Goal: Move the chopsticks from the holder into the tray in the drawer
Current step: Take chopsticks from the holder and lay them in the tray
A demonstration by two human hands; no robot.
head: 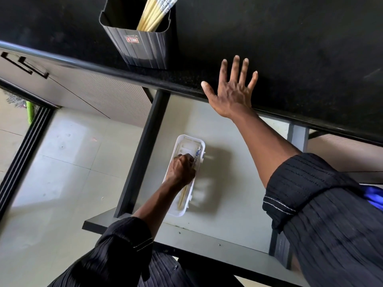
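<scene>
Down in the grey drawer | our left hand clamps curled fingers on pale wooden chopsticks lying near-to-far along the white slotted plastic tray | our right hand, fingers spread on the black counter, is nearer the dark ribbed holder, far-left of it.

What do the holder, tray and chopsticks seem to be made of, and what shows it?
Holder: dark grey plastic or coated metal, ribbed, slight sheen. Tray: white moulded plastic, glossy, with slots. Chopsticks: pale matt wood or bamboo, likely; tops printed blue and white.

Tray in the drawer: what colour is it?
The tray is plain white, with slots in its floor; the head view shows it.
</scene>
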